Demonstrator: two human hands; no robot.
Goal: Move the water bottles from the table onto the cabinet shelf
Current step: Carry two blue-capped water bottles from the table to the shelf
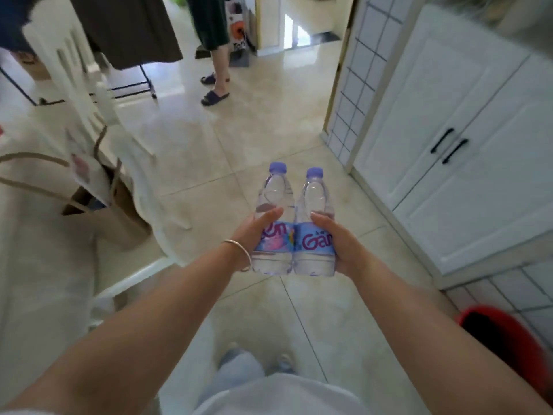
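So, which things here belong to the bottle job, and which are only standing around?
Belong to the job:
- left bottle, gripped by the left hand
- right bottle, gripped by the right hand
- white cabinet, doors closed

Standing around:
- white chair
- brown paper bag
- red bucket
- another person's feet in dark slippers

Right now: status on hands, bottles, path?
Left hand grips left bottle, right hand grips right bottle. Both upright, side by side, over floor. Cabinet doors shut. Another person's legs ahead.
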